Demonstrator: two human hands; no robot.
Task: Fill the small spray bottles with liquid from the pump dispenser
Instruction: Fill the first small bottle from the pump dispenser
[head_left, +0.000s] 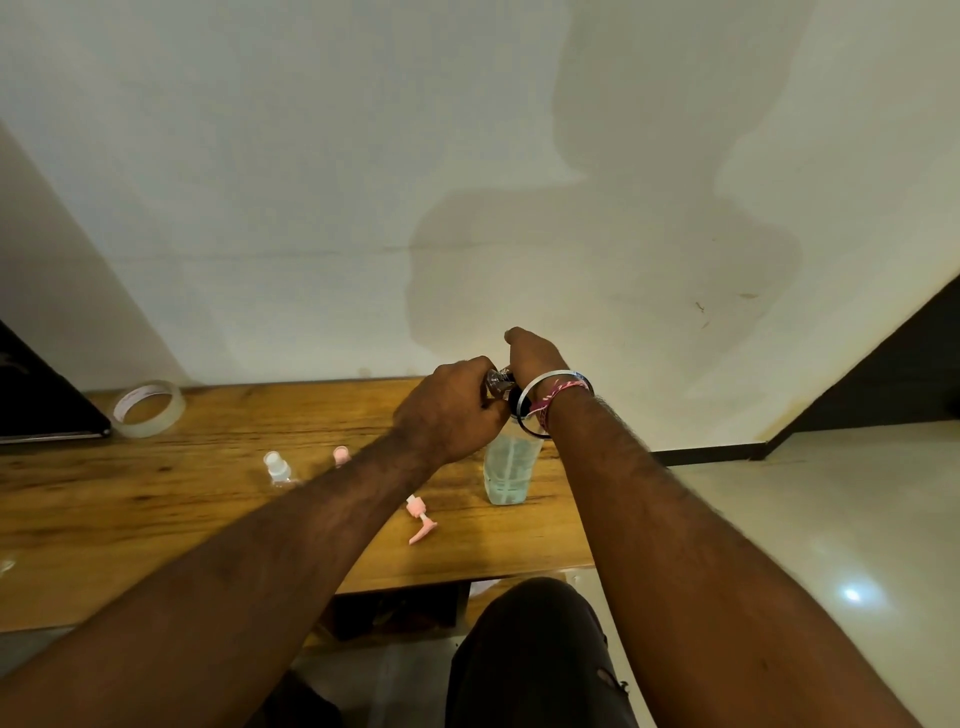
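The wooden bench (156, 519) carries the pump dispenser (511, 470) near its right edge. Directly above it, the right hand (535, 358) curls over the dispenser's top; the left hand (449, 410) grips a small spray bottle (497, 383) just beside the pump head. A second small bottle (277, 467) stands mid-bench, and a pink spray cap (421, 519) lies nearer the front edge.

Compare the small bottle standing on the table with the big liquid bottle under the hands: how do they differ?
The small spray bottle is far smaller than the pump dispenser bottle. The small spray bottle looks clear and nearly empty; the pump dispenser bottle holds pale bluish liquid. The small spray bottle stands untouched, left of the arms; both hands work at the pump dispenser bottle's top. Both stand upright on the wooden table and are see-through.
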